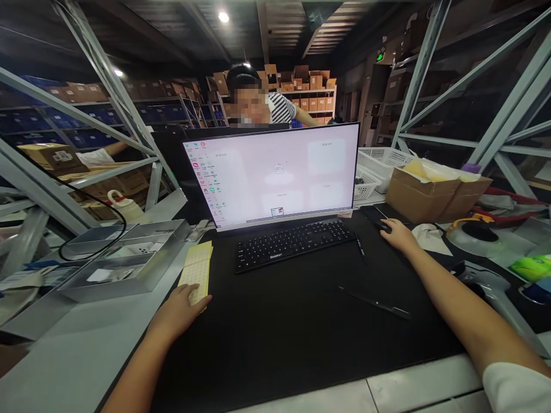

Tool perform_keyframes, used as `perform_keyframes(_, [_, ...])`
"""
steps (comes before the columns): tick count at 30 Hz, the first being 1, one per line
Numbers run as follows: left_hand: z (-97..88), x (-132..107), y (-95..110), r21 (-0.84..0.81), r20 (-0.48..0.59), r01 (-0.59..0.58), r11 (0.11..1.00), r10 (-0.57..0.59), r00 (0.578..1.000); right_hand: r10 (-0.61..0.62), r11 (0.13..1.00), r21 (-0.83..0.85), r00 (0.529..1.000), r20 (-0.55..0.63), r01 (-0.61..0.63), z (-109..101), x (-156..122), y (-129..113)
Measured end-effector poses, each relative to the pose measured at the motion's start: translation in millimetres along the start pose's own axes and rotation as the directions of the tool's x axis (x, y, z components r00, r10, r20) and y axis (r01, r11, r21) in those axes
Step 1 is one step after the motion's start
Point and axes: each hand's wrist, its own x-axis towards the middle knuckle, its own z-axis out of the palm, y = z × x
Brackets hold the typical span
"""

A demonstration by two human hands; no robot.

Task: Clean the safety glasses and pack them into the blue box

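Observation:
My left hand (178, 312) rests on the near end of a yellow pad of paper sheets (197, 268) at the left edge of the black desk mat (297, 321), fingers curled loosely over it. My right hand (398, 234) lies over a black mouse (383, 225) to the right of the black keyboard (295, 243). A lit monitor (275, 175) stands behind the keyboard. A black pen (375, 302) lies on the mat between my arms.
A metal tray (124, 258) with a black cable sits at the left. Cardboard boxes (424, 192) and white baskets (379, 163) stand at the right. Another person in a striped shirt (282, 108) is behind the monitor. Metal shelving frames both sides.

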Motion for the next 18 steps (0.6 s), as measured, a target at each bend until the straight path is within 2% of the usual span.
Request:
perform_keyframes(8, [2.5, 1, 1, -0.033, 0.005, 0.002, 0.999, -0.001, 1.000, 0.033, 0.998, -0.046, 0.999, 0.020, -0.032, -4, -2, -5])
perform_keyframes(14, [8.6, 7, -7, -0.048, -0.028, -0.018, 0.999, 0.017, 0.999, 0.033, 0.998, -0.048, 0.999, -0.017, -0.034, -1, -2, 0])
perform_keyframes(18, [10.2, 8, -10, -0.054, -0.019, -0.021, 0.998, 0.020, 1.000, 0.010, 1.000, -0.019, 0.997, -0.082, -0.011, -1, -3, 1])
